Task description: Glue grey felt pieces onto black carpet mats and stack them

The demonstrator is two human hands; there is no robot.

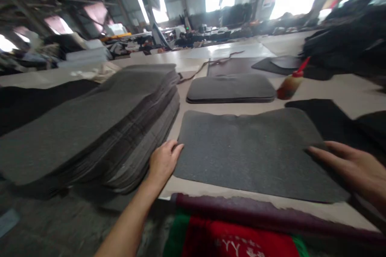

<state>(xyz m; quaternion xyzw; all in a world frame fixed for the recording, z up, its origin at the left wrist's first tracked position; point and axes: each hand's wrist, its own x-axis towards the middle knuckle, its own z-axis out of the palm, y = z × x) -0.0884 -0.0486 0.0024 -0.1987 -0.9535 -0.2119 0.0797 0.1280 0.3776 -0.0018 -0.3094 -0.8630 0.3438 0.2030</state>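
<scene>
A dark grey sheet (247, 152) with rounded corners lies flat on the pale table in front of me. At its left edge is my left hand (165, 160), thumb and fingertips closed on the border. My right hand (346, 162) is at the right edge, slightly blurred, thumb above the sheet and fingers at its border. Behind the sheet rests a small stack of similar grey pieces (230, 87). A tall pile of large grey sheets (120, 104) stands left of my left hand.
A bottle with a red nozzle (289, 85) stands behind the sheet, at the right. Dark pieces (322, 122) lie on the right, with a dark heap (346, 40) behind. Maroon material (241, 209) runs along the table's front edge. A thin brown strip (211, 62) lies farther back.
</scene>
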